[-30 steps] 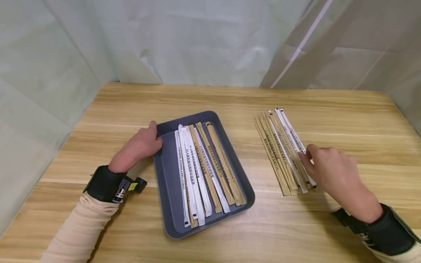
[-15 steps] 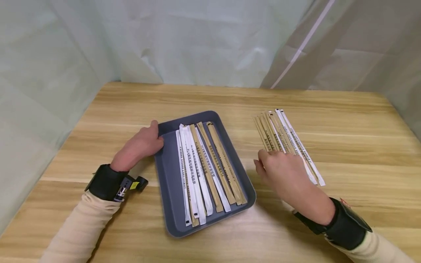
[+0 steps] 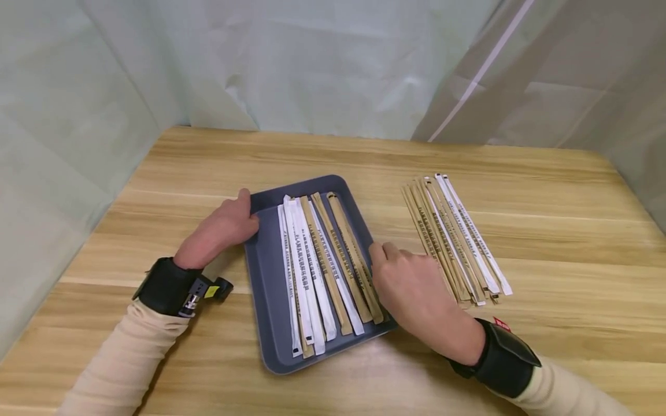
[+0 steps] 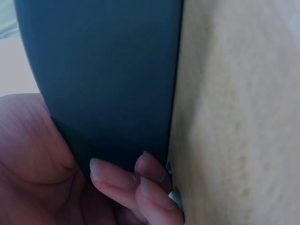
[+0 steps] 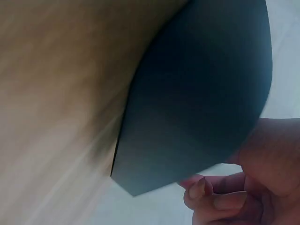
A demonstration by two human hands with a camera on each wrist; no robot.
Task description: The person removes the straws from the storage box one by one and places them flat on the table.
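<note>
A dark grey tray (image 3: 267, 341) stands left of the table's middle, with several paper-wrapped straws (image 3: 307, 277), white and brown, lying lengthwise in it. My left hand (image 3: 221, 222) grips its left rim; in the left wrist view the fingers (image 4: 115, 176) curl against the outer wall. At the opposite rim is my right hand (image 3: 411, 289), its fingers bent down over the tray's right side. In the right wrist view the tray wall hides some fingertips, so what they touch does not show. A second group of wrapped straws (image 3: 458, 242) lies on the table beyond the right hand.
The wooden table (image 3: 198, 358) is bounded at the back and sides by pale sheeting (image 3: 322, 63). Black wrist bands with cameras sit on both arms, the left camera (image 3: 221, 289) close to the tray's left side.
My right hand has moved left from the loose straws to the tray's right rim, uncovering that group. The left hand has stayed on the tray, which has barely shifted.
</note>
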